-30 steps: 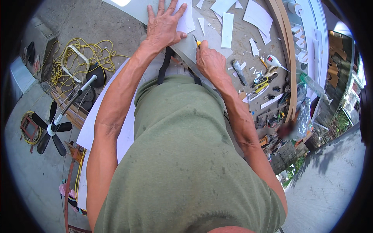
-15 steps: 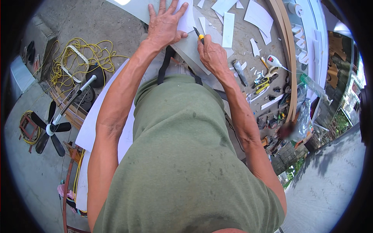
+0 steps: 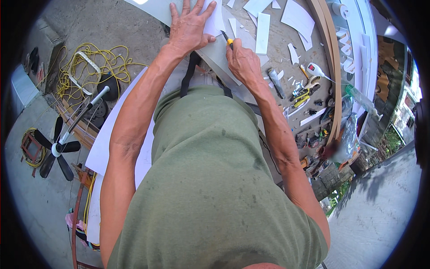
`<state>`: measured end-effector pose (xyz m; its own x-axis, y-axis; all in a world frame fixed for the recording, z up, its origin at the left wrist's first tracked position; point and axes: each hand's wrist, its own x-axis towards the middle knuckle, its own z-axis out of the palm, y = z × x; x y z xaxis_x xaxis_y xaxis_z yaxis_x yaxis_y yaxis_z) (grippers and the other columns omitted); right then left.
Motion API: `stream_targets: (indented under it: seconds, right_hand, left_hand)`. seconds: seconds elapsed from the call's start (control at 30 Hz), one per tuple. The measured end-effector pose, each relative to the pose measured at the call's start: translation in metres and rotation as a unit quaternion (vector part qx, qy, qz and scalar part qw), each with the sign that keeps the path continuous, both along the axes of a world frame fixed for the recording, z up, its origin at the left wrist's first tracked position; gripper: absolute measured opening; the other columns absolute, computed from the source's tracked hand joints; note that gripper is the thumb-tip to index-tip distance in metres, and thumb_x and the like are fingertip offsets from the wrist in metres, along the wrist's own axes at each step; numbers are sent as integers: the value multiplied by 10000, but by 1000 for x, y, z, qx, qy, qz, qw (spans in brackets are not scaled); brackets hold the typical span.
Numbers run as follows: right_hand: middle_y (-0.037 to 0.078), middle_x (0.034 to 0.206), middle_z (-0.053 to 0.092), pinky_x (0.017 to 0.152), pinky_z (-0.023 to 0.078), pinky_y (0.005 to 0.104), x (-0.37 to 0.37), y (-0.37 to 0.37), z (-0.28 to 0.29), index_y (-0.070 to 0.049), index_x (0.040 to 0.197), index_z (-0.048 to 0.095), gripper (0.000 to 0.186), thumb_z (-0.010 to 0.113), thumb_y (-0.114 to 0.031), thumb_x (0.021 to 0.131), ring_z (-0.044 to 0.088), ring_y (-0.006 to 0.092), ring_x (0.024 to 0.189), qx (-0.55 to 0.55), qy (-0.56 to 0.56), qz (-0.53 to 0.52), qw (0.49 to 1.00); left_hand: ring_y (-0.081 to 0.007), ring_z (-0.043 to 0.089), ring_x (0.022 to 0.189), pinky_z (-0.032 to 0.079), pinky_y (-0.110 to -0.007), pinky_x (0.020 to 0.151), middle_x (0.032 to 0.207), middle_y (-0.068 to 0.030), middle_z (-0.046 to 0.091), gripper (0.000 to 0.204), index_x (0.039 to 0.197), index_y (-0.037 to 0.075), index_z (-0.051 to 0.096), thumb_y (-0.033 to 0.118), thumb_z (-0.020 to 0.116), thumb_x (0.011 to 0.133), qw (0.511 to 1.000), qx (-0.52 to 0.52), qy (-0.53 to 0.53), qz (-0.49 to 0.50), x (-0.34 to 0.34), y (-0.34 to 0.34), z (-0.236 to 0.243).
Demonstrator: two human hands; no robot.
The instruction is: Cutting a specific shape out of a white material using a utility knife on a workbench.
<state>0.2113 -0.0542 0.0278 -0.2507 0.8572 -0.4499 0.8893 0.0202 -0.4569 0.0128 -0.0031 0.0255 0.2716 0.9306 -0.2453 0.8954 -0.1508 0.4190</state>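
Note:
My left hand (image 3: 189,30) lies flat with its fingers spread, pressing on a white sheet (image 3: 217,20) that rests on a pale grey board (image 3: 214,51). Close to its right, my right hand (image 3: 243,62) is wrapped around a yellow and black utility knife (image 3: 230,42). The dark blade points up and left, its tip at the right edge of the white sheet. A narrow white strip (image 3: 263,33) and several white offcuts lie just beyond the knife.
To the right are yellow-handled snips (image 3: 303,96), a white glue gun (image 3: 315,69) and a brown curved strip (image 3: 333,58). A tangled yellow cord (image 3: 96,67) and a black-bladed fan (image 3: 57,148) are at the left. White sheets (image 3: 118,130) lie beside my left arm.
The knife and my right hand have shifted very slightly left. My left hand stays flat on the sheet, almost unmoved.

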Motion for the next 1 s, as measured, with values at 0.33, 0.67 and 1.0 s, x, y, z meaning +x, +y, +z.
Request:
stream_targets:
  seconds: [0.33,0.67,1.0]
  right_hand:
    - [311,752,674,694,517,587,-16,8,18,24,967,488,234,494,-207,1003,684,504,738,-42,-36,4,998]
    - [309,808,687,709,522,582,-13,11,21,27,993,492,247,498,-220,997,686,497,770,-64,-58,42,995]
    - [313,766,671,689,504,595,1,-14,22,9,991,480,316,464,-302,1046,671,494,710,-90,-62,11,994]
  left_hand:
    - [-457,103,1552,99,-669,1220,1675,-188,227,1074,1555,109,413,406,896,643,1000,1,-1,10,3,0,-2]
    - [-436,150,1549,155,-648,1220,1669,-172,253,999,1538,101,435,378,874,685,1000,9,18,19,4,-1,1]
    - [-448,156,1543,117,-728,1187,1683,-115,239,1047,1577,246,394,393,895,670,997,81,12,16,5,-8,-29]
